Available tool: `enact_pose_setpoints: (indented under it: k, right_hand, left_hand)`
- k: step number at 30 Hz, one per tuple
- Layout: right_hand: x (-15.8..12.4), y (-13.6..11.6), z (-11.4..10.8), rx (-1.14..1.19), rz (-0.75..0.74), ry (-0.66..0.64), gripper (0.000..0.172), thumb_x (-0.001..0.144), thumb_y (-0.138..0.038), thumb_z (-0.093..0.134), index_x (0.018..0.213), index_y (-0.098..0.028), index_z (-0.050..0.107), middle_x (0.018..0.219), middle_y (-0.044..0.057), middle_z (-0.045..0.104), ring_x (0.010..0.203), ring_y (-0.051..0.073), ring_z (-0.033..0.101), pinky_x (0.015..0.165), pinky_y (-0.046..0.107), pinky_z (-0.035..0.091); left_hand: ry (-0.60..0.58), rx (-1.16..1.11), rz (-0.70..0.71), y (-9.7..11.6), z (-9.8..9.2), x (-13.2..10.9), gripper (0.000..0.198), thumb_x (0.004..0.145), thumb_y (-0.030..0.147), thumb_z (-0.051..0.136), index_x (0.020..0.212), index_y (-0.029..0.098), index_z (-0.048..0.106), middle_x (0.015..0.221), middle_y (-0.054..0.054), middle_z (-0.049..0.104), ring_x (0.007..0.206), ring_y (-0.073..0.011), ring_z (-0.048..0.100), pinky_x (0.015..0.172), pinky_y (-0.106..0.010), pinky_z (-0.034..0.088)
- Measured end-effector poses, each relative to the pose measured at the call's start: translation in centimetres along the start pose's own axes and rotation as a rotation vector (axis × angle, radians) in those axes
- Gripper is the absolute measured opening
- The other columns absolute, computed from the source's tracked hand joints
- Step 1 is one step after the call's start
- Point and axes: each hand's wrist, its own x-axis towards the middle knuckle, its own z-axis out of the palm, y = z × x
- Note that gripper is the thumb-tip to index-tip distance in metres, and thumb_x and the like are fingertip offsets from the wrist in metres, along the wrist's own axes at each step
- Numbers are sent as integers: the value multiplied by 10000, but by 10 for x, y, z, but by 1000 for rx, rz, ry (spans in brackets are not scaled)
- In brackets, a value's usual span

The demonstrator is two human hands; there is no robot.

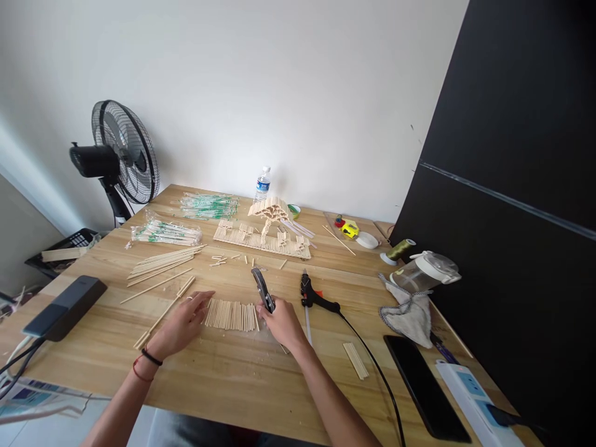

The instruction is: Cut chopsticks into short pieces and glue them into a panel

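1. Far left of the row [231, 315] of short sticks: dark box [65, 308], cabled, on the table [223, 379].
2. Left of the row and beyond it: long sticks [162, 264], roughly side by side, one or two lying apart.
3. Left hand [189, 313]: at the row's left end, fingers loosely extended, apparently clasping nothing. Whether a fingertip presses the end stick, cannot tell.
4. The row: flat between the two hands, sticks side by side, pointing away from the person. Small gaps towards its right end; ends a little uneven. Step in hand, my reading: lining up and evening these sticks. The next move seems to call for light pressure from both sides, ends level, no stick rolling over its neighbour.
5. Beyond the row, slightly right: model [266, 230] built of sticks, roof-like top over a long base.
6. Right hand [282, 320]: just beside the row's right end, fingers wrapped round a dark tool [261, 287], perhaps a cutter, its far end pointing away.
7. Right of the row: glue gun [316, 295], lying untouched, nozzle away from the person.
8. Farther right, nearer the person than the row: bundle [356, 360] of short sticks, then phone [426, 388].
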Motion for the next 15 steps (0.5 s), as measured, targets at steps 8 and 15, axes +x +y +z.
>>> enact_pose_setpoints:
  k: [8, 15]
  right_hand:
    - [-25, 8, -7, 75, -17, -80, 244, 771, -116, 779, 999, -203, 771, 854, 12, 816, 767, 226, 755, 668, 259, 493]
    - [-24, 9, 0, 17, -9, -20, 300, 745, -90, 799, 1018, -209, 765, 888, 43, 803, 828, 248, 743, 720, 281, 471]
  left_hand:
    - [-2, -6, 0, 4, -3, -2, 392, 1014, 352, 495, 1326, 205, 681, 1000, -88, 751, 891, -244, 737, 813, -357, 599]
    - [13, 30, 0, 2, -3, -3, 393, 1013, 377, 491, 1311, 221, 694, 1015, -82, 766, 874, -234, 747, 782, -339, 611]
